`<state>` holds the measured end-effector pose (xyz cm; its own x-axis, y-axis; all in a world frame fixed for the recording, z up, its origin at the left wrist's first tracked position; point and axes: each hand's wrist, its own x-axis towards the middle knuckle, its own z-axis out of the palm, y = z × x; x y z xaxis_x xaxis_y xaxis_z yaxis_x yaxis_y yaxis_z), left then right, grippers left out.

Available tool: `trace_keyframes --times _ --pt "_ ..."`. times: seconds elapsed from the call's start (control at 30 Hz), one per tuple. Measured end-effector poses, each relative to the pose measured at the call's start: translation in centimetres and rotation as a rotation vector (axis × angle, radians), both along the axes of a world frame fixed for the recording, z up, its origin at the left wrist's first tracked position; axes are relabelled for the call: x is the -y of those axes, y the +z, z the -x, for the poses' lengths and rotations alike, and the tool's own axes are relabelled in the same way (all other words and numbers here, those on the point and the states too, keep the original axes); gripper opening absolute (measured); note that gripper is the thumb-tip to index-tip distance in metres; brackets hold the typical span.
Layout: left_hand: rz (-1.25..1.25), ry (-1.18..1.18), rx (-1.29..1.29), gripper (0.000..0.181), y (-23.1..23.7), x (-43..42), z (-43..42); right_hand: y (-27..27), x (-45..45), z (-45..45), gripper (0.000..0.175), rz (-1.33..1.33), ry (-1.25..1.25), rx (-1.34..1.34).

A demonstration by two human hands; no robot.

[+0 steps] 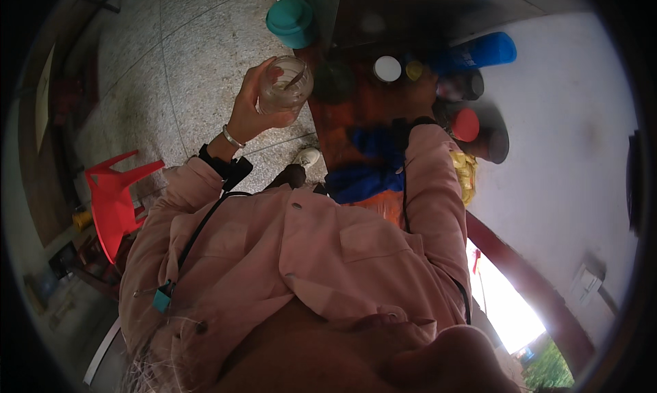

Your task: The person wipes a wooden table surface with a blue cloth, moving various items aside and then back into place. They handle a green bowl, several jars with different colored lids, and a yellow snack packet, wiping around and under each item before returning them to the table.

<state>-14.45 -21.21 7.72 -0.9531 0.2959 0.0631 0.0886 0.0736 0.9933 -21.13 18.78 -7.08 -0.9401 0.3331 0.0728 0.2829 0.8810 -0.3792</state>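
My left hand [249, 103] grips a clear jar [285, 97] over the gap beside the table's left edge. The jar's mouth faces up, and a slim dark thing, perhaps a spoon, leans inside it. My right hand [420, 96] reaches over the reddish-brown table [328, 131] and lies in shadow. Its fingers are near a small yellow lid [413, 70] and a dark-lidded jar [473, 85]; whether they hold anything cannot be made out. A white-lidded container [387, 68] stands just left of the yellow lid. Blue cloth [359, 180] lies on the table close to my body.
Along the wall stand a blue container [482, 53], a red-lidded jar [465, 125] and a brown-lidded jar [497, 145], with a yellow plastic bag [464, 175] nearer me. A teal lidded bucket [291, 22] is at the table's far left. A red plastic stool [115, 198] stands left.
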Motion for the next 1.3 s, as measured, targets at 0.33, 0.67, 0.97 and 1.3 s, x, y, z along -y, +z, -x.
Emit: trace_keyframes --times 0.33,0.67,0.97,1.3 --pt "-0.137 -0.213 0.139 0.101 0.4 -2.8 0.4 4.9 -0.4 -0.3 0.069 0.468 0.007 0.060" --pt "0.278 -0.384 -0.381 0.100 2.6 -9.7 0.1 24.7 6.6 -11.9 0.075 0.400 0.828 -0.171" --pt "0.211 -0.646 -0.373 0.094 4.4 -10.5 -2.4 27.0 6.9 -16.1 0.075 0.399 0.918 -0.085" --pt "-0.334 -0.938 0.007 0.078 6.9 -12.4 -5.6 29.7 8.5 -18.8 0.062 0.447 1.063 -0.261"
